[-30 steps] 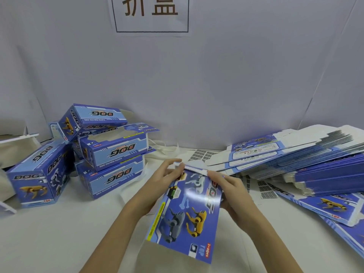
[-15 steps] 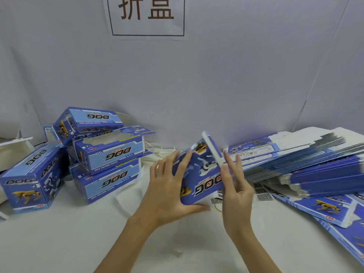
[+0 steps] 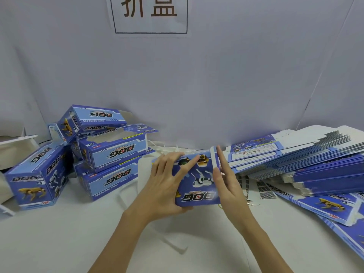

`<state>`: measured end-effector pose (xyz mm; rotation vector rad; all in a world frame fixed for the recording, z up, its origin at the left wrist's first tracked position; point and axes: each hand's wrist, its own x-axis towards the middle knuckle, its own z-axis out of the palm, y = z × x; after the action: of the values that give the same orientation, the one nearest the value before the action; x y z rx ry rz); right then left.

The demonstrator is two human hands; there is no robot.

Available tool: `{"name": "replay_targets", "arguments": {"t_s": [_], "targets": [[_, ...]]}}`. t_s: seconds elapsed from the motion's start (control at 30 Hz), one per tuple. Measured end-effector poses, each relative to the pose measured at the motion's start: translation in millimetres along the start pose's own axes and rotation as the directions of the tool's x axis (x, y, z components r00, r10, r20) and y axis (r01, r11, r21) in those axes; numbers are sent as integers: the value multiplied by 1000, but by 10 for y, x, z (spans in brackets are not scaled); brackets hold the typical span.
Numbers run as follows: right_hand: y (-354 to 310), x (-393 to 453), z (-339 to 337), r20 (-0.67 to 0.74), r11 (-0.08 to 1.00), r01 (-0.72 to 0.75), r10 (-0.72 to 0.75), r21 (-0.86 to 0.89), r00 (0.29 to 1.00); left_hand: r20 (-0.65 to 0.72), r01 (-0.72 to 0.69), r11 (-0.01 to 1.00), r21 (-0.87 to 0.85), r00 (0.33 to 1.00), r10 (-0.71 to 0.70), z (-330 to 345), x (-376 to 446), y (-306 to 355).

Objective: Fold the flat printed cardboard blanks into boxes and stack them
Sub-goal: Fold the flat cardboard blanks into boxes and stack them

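Centre of view: left hand (image 3: 163,186) spreads its fingers over a half-formed blue DOG box (image 3: 199,178), thumb curled under its near edge. Right hand (image 3: 226,182), fingers straight, presses the box's right end flap; that end isn't closed yet, I judge. At 9 o'clock approx. five finished boxes (image 3: 110,154), loosely piled. At 3 o'clock a big stack of flat blanks (image 3: 315,162), cut off by frame, so most work remains.

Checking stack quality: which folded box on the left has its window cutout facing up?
The middle box of the pile, under the tilted top box; the other folded boxes show only closed printed panels.
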<state>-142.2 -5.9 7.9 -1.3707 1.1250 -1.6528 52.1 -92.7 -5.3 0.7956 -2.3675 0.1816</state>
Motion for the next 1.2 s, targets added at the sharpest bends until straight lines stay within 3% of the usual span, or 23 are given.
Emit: {"name": "replay_targets", "arguments": {"t_s": [0.2, 0.4, 0.73, 1.0, 1.2], "targets": [[72, -45, 68, 114, 1000, -21, 23, -22, 993, -122, 62, 997, 46, 991, -56, 106, 67, 399], [45, -27, 22, 132, 999, 43, -44, 7, 990, -181, 128, 992, 7, 976, -124, 19, 72, 264], [136, -86, 179, 61, 1000, 0, 1, -30, 998, -178, 115, 990, 84, 979, -98, 49, 77, 335], [105, -61, 211, 29, 999, -28, 27, 22, 999, -76, 126, 985, 116, 990, -118, 20, 70, 376], [96, -66, 221, -114, 994, 32, -19, 109, 993, -115, 147, 986, 81, 984, -137, 6, 81, 393]]}}
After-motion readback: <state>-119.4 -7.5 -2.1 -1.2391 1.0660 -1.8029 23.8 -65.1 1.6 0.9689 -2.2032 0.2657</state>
